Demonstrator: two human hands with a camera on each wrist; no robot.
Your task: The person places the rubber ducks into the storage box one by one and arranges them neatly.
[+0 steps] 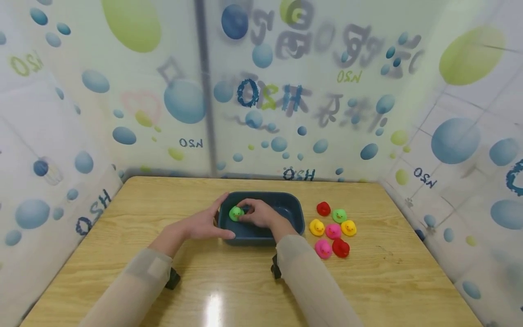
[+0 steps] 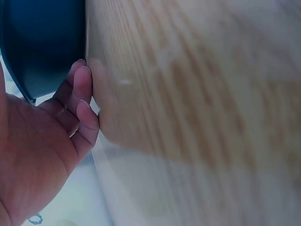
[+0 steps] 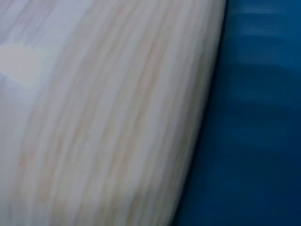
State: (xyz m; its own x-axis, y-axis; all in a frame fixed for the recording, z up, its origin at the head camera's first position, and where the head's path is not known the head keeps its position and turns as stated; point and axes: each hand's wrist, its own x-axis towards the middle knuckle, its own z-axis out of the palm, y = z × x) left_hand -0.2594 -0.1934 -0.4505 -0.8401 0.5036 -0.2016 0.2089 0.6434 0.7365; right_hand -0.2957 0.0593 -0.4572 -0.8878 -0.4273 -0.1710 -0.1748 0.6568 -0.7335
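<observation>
In the head view a dark blue plastic bin (image 1: 261, 241) sits on the wooden table. My right hand (image 1: 261, 213) reaches into it and pinches a green rubber duck (image 1: 235, 214) between thumb and fingers, near the bin's left end. Around the outside of that end rests my left hand (image 1: 202, 224), its thumb along the front corner and its index finger by the back corner. The left wrist view shows the left hand's fingers (image 2: 83, 84) loosely bent beside the bin's wall (image 2: 44, 42). No fingers appear in the right wrist view, only table and the bin (image 3: 254, 141).
Right of the bin lies a loose group of several rubber ducks: red (image 1: 323, 209), green (image 1: 339, 215), yellow (image 1: 317, 227) and pink (image 1: 333, 230) ones. A patterned curtain (image 1: 261, 136) hangs behind the table (image 1: 229, 281) and along both sides.
</observation>
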